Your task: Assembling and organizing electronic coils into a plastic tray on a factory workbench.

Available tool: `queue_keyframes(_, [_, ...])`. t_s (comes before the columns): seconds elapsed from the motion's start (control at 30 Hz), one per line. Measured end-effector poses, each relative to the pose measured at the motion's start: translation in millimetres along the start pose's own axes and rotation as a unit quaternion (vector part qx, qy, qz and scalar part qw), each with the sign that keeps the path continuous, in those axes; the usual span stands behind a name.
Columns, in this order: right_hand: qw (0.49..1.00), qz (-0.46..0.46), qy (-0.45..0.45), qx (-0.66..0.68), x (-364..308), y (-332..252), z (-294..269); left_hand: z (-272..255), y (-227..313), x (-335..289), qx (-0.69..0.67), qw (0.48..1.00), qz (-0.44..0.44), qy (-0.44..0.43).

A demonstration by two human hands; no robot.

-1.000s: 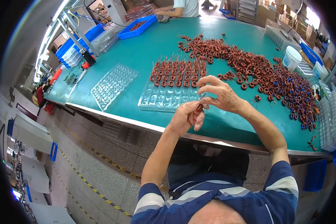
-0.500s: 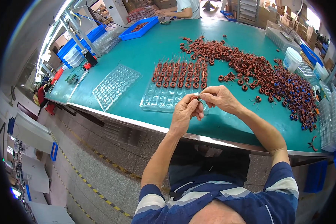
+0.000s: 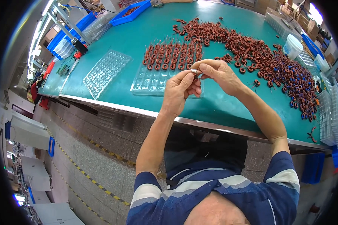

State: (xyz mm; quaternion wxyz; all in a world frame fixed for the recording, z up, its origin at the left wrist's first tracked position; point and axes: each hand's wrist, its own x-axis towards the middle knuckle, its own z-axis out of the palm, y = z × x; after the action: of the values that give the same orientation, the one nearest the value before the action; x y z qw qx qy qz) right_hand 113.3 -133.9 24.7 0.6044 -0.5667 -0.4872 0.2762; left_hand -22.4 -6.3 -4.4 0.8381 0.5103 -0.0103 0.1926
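Observation:
My left hand [image 3: 176,92] is closed, with thumb and fingertips pinching a small wire-wound ring coil [image 3: 196,74] mostly hidden by the fingers. My right hand [image 3: 224,78] meets it from the right, its thumb and forefinger pinched at the same coil and its leads. Both hands hover over the near right corner of a clear plastic tray [image 3: 139,85]. Rows of reddish-brown ring coils [image 3: 165,60] stand in the tray's far part, their thin leads pointing up; nearer pockets hold none.
A large heap of loose coils [image 3: 236,41] spreads to the right, some with blue parts [image 3: 296,84]. Another clear tray [image 3: 107,71] lies left. Red-handled pliers [image 3: 312,135] rest near stacked clear trays [image 3: 328,112]. A white bucket [image 3: 293,45] and a blue bin [image 3: 129,13] stand farther off.
The whole view has shifted, so the table sits higher in the picture. My hands stay together on the coil, with a slight change in the fingers. The person across is now mostly out of view.

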Motion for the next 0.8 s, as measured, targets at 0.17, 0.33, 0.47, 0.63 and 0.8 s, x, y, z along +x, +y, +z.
queue_keyframes(0.17, [0.793,-0.354,0.128,-0.478,-0.9,-0.4,8.2,2.6,-9.4,10.1,0.059,0.991,0.033,0.117])
queue_keyframes(0.33, [0.765,-0.345,0.15,-0.523,-13.3,-6.7,19.0,0.5,-11.7,4.6,-0.026,0.999,-0.03,0.037])
queue_keyframes(0.47, [0.803,-0.262,0.191,-0.5,-10.9,-4.6,11.5,7.4,-7.4,7.5,0.009,0.996,-0.009,0.087])
queue_keyframes(0.63, [0.857,-0.2,0.169,-0.443,-9.0,14.4,8.7,6.5,-15.3,12.2,0.12,0.983,0.066,0.119])
queue_keyframes(0.8, [0.848,-0.26,0.152,-0.437,-7.5,12.3,14.4,7.2,-19.2,8.5,0.15,0.975,0.118,0.115])
